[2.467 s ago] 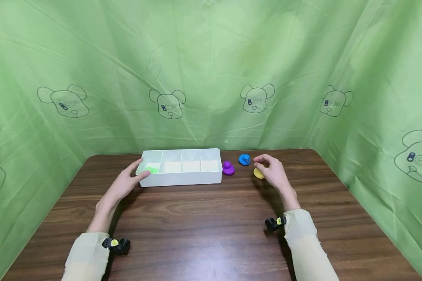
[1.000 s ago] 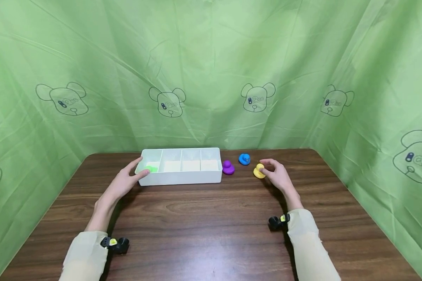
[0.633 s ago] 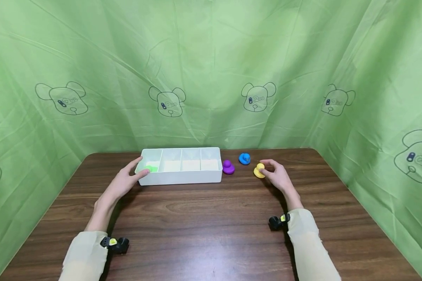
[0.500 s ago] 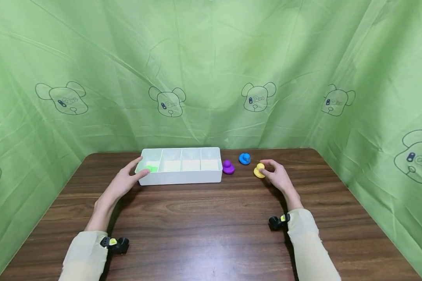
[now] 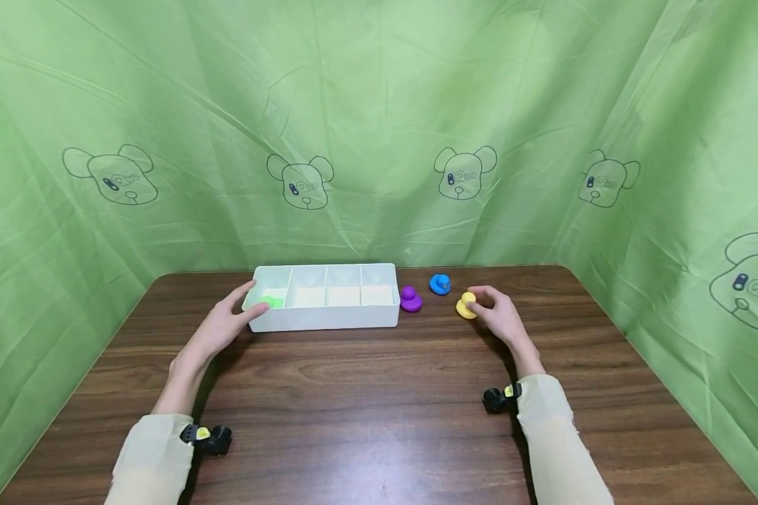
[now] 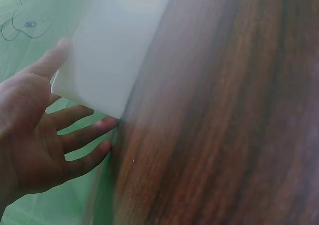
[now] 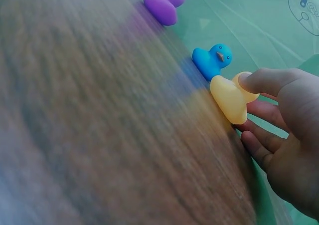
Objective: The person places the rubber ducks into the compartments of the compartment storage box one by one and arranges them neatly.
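My left hand (image 5: 222, 328) rests at the left end of a white divided box (image 5: 325, 320), its thumb at the front corner and the index fingertip at the back corner. Against the end wall, its other fingers lie fairly straight in the left wrist view. A green piece (image 5: 271, 302), partly hidden, is in the box's leftmost compartment. My right hand (image 5: 500, 315) pinches the head of a yellow rubber duck (image 7: 228, 99) on the table, thumb in front and fingers behind. Nearby sit a blue rubber duck (image 5: 440, 284) and a purple rubber duck (image 5: 410, 300).
The purple duck is close to the box's right end. All these things are near the far edge of the brown wooden table (image 5: 347, 400). Behind and at both sides hangs a green curtain (image 5: 379, 126) with printed bear heads.
Over the last 2.5 seconds my right hand has shifted slightly right and down onto the yellow duck, uncovering its head. Since one second ago both hands look still.
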The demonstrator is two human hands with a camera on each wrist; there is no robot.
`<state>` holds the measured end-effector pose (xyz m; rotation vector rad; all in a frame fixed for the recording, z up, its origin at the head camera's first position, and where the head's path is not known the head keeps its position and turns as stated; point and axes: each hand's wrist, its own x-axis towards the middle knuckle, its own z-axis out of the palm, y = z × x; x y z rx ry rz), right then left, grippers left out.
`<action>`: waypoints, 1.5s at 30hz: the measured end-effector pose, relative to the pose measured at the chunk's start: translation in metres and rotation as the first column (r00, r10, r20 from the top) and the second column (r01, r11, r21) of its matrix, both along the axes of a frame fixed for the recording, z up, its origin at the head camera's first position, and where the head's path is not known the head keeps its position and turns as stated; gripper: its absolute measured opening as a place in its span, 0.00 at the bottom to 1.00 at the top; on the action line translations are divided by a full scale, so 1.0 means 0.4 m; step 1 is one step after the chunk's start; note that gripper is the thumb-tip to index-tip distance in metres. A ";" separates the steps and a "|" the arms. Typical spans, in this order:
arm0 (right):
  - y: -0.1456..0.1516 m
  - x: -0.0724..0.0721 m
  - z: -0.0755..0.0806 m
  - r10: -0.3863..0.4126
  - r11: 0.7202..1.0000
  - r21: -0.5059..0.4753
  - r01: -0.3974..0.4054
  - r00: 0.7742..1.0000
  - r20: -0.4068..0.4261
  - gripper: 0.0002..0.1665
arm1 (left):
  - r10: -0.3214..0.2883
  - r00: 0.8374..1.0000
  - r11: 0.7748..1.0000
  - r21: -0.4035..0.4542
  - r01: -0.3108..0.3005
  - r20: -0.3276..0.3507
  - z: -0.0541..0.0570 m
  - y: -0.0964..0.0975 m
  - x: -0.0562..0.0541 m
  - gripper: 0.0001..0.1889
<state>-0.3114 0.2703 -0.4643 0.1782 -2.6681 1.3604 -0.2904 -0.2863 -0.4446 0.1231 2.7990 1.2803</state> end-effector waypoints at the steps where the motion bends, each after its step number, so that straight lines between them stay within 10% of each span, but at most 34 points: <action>1: -0.001 0.000 0.001 -0.001 1.000 -0.002 0.001 1.000 0.001 0.23 | -0.002 1.000 1.000 -0.001 0.002 0.001 0.000 0.001 0.000 0.46; 45: -0.024 0.004 0.062 -0.002 1.000 0.028 0.005 0.996 -0.093 0.21 | 0.000 1.000 1.000 -0.023 0.000 -0.009 0.002 0.009 0.005 0.46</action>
